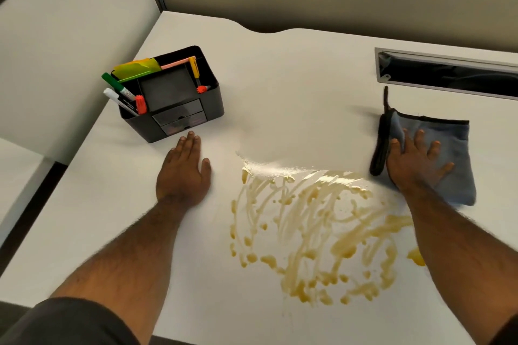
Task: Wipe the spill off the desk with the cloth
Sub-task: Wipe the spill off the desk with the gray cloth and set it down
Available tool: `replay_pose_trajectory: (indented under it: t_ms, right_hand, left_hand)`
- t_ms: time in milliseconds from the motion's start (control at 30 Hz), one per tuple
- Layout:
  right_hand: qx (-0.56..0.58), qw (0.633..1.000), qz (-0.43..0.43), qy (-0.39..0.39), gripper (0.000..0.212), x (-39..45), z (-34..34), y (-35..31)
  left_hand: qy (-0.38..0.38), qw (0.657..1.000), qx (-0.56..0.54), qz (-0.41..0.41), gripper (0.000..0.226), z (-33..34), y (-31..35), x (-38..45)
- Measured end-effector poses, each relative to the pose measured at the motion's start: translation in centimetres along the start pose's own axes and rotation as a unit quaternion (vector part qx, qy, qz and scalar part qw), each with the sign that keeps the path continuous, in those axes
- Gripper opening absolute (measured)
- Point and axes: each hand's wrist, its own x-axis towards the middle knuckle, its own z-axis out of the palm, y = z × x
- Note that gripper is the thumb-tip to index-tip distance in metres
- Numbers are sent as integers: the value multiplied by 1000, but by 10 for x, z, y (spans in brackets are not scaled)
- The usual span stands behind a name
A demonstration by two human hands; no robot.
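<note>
A yellow-brown spill (314,235) is smeared in streaks and blobs across the white desk (274,98), near its front edge. To the right of it lies a blue-grey cloth (451,148) with a black border. My right hand (414,162) presses flat on the cloth's left part, fingers spread, just beyond the spill's upper right edge. My left hand (183,171) rests flat on the bare desk to the left of the spill, fingers together, holding nothing.
A black desk organiser (173,109) with markers and yellow notes stands just beyond my left hand. A long cable slot (448,73) is cut into the desk at the back right. Partition walls (70,45) close the left and back sides.
</note>
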Motion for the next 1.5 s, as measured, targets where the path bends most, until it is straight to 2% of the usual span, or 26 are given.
replay_pose_trajectory:
  t_ms: [267, 433, 567, 800, 900, 1033, 1300, 1500]
  right_hand:
    - [-25, 991, -127, -28, 57, -54, 41, -136]
    - [-40, 973, -223, -42, 59, -98, 66, -192]
    - [-50, 950, -303, -55, 59, -140, 77, -209]
    - [-62, 925, -371, -48, 56, -171, 76, -183]
    - [-63, 933, -352, -44, 57, -170, 72, -173]
    - [-41, 958, -283, -28, 54, -148, 62, -144]
    - [-29, 997, -70, -6, 53, -78, 29, -21]
    - [-2, 997, 75, 4, 60, -66, 2, 58]
  left_hand:
    - [13, 1000, -10, 9, 67, 0, -2, 0]
    - [18, 1000, -20, 16, 61, -1, -1, 0]
    - [14, 1000, -15, 16, 59, -1, -4, 1]
    - [12, 1000, -20, 20, 56, -1, -4, 1]
    - [2, 999, -28, 21, 58, -2, -4, -1]
    - [-6, 999, -26, 21, 59, 0, -6, -1]
    - [-1, 999, -21, 24, 60, 2, -7, -1]
    - [-7, 1000, -11, 26, 60, 4, -7, -1]
